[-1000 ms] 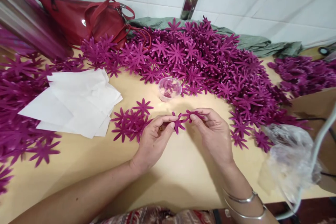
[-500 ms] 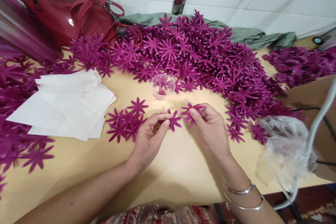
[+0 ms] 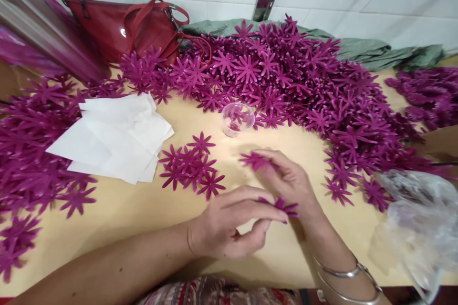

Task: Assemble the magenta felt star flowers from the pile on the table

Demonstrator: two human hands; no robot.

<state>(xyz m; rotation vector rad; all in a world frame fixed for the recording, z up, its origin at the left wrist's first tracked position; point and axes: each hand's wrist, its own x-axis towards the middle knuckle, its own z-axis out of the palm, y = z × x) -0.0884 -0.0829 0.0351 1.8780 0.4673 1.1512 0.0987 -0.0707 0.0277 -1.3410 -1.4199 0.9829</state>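
My left hand hovers low over the wooden table, fingers stretched toward the right, with a purple foam flower at its fingertips. My right hand lies just beyond it, pinching another purple flower between thumb and fingers. A small stack of flat purple flowers rests on the table to the left of both hands. A small clear plastic cup with purple bits stands behind them.
A big heap of purple flowers runs along the back and right; more flowers lie at left. White paper sheets, a red handbag, green cloth and a clear plastic bag surround the work spot.
My left hand has drawn back toward me and to the right, carrying its flower. The right hand stays near the middle with its own flower. The camera view shifted slightly.
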